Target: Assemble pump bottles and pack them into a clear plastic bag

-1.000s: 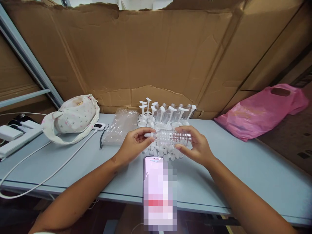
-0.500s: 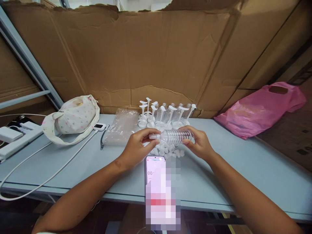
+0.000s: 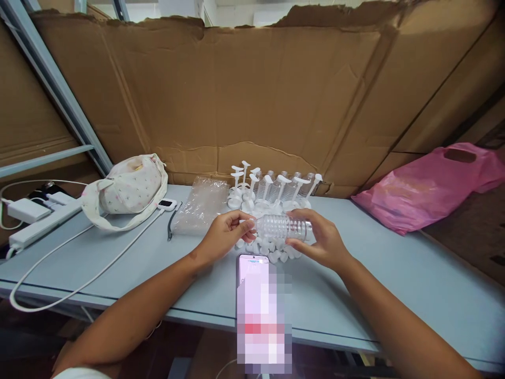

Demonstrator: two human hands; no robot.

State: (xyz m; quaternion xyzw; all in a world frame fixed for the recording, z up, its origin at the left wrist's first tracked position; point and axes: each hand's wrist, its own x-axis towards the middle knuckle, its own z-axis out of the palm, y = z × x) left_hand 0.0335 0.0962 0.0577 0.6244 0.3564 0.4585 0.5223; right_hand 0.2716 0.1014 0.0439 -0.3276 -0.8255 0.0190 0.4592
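Note:
A small clear ribbed plastic bottle (image 3: 281, 226) lies sideways in the air above the grey table (image 3: 394, 279). My right hand (image 3: 320, 240) grips its body and base. My left hand (image 3: 225, 235) pinches the white cap at the bottle's neck. Just beneath the bottle lies a heap of loose white caps (image 3: 272, 249). Behind it stand several more clear bottles and white pump heads (image 3: 272, 187) against the cardboard.
A phone (image 3: 252, 273) lies on the table before my hands. A clear plastic bag (image 3: 201, 205), a floral cloth bag (image 3: 128, 190), a power strip (image 3: 39, 223) and white cables sit on the left. A pink plastic bag (image 3: 430, 187) rests at right. Cardboard sheets (image 3: 256, 89) wall the back.
The bottle has stayed in both hands, dropping slightly toward the caps. My left fingers have shifted on the cap. The camera view has tilted a little.

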